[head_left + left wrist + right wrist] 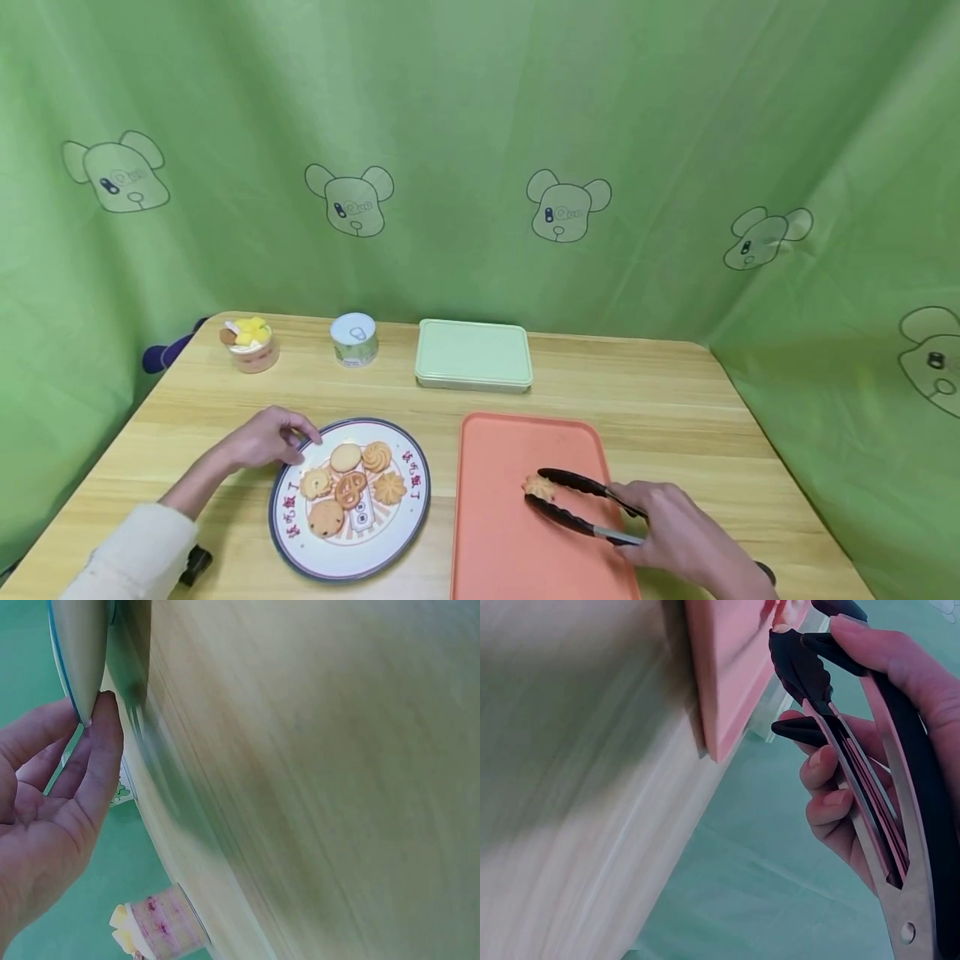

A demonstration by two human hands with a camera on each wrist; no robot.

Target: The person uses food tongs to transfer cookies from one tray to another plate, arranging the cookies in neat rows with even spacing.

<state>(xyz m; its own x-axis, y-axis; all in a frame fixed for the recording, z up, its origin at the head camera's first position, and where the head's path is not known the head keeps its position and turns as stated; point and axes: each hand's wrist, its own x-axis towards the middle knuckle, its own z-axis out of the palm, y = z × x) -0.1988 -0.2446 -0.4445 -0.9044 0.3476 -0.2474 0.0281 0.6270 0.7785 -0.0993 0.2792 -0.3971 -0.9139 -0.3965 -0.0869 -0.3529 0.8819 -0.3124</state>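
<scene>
With thumb and fingers, my left hand (267,437) pinches the upper left rim of a white plate (315,562) edged in blue. Several cookies lie on the plate, among them a pretzel-shaped cookie (350,490) and a swirled cookie (377,456). The left wrist view shows the plate rim (82,656) between thumb and fingers. My right hand (667,529) grips black-tipped metal tongs (573,522). Between the tong tips, over the pink tray (525,442), is a flower-shaped cookie (538,488); whether both tips touch it, I cannot tell.
Along the back of the wooden table (645,375) stand a dessert cup (253,354), a small can (354,340) and a pale green lidded box (474,354). A green curtain (465,100) rises behind the table. Something black (197,565) lies near my left sleeve.
</scene>
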